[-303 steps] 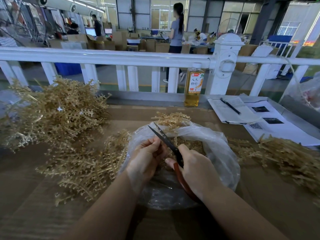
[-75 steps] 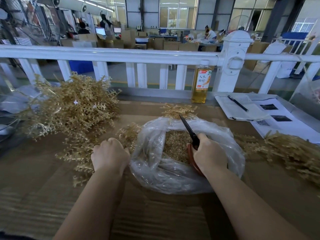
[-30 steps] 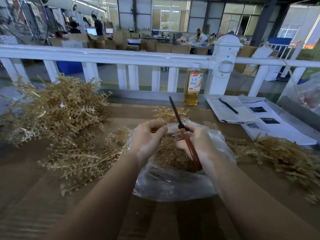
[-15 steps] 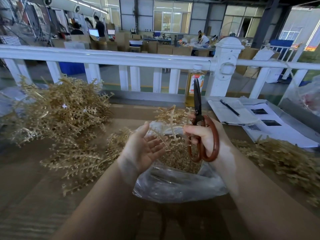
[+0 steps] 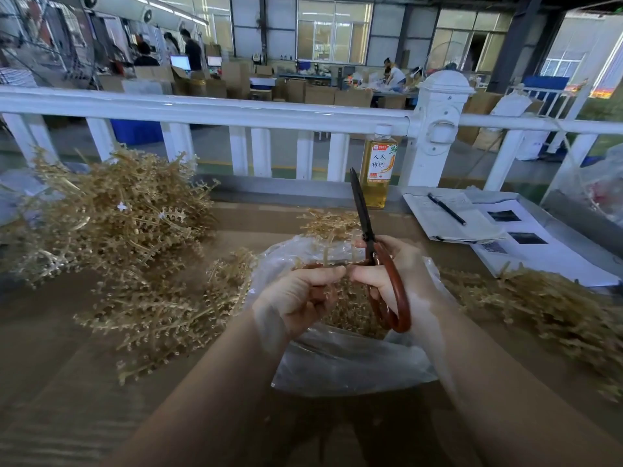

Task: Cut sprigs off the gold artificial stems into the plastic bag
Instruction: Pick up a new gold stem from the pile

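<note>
Progress partial: plastic bag (image 5: 337, 362) at frame centre holds layer of cut sprigs (image 5: 350, 311); large uncut heap (image 5: 114, 217) at left; left hand (image 5: 296, 298) pinches gold stem (image 5: 325, 254) over bag, right hand (image 5: 401, 267) grips scissors (image 5: 377, 261), blades closed, pointing up

scissors (image 5: 369, 237): 1 | plastic bag (image 5: 344, 362): 1 | bottle (image 5: 378, 170): 1 | pen (image 5: 446, 209): 1

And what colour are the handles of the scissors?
Reddish-brown, seen in the head view: the scissors' handles loop around the right hand.

Bright window backlight; dim foreground; edges perhaps warped.
</note>
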Tool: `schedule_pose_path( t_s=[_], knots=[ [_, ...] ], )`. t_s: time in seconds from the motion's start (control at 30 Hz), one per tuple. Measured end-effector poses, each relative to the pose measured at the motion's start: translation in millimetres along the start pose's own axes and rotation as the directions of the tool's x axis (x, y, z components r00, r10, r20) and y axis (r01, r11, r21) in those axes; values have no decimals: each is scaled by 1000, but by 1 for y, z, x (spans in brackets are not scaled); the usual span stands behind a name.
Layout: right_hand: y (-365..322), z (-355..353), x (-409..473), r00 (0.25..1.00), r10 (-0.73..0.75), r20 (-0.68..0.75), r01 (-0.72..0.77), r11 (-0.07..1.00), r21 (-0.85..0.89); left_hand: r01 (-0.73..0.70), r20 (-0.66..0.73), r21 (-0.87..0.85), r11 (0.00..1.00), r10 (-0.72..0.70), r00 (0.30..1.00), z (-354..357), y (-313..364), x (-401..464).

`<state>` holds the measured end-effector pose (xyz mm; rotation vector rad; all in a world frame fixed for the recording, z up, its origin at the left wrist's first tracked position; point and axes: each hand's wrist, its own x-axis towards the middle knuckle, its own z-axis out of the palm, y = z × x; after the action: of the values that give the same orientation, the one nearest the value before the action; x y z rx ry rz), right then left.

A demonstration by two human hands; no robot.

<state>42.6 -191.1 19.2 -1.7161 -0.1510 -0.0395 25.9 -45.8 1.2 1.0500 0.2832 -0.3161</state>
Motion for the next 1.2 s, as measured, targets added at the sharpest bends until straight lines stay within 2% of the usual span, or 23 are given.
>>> schedule_pose_path(
  t_s=[0.13,0.27,0.43,0.6,0.7,0.9,1.0,1.07,1.2],
  knots=[
    [-1,3,0,998,-56,18,57,997,-43,21,-11,-4,1000,-21,1000,0,-5,2],
    [2,4,2,993,-109,40,113,989,-100,-47,-34,17,999,48,998,-2,-9,6],
    [12,4,1,983,-177,50,183,967,-177,-108,7,-114,988,110,994,0,-8,6],
    [22,0,-5,968,-247,49,244,871,-426,-129,-79,-351,928,108,991,-2,-5,11],
    [27,0,-11,965,-260,46,246,822,-513,-133,-106,-390,911,99,989,-5,-7,14],
    [32,0,-9,975,-221,-27,201,927,-317,-104,-71,-299,949,86,994,-10,-15,16],
    [29,5,-6,978,-191,-79,175,970,-169,-101,6,-225,969,106,994,-8,-16,16],
    [25,8,-4,979,-168,-114,152,979,-139,-98,44,-201,975,109,993,-4,-16,13],
    [19,10,-1,998,-47,-37,45,998,-50,-44,54,-205,978,56,997,-1,-15,10]
  ],
)
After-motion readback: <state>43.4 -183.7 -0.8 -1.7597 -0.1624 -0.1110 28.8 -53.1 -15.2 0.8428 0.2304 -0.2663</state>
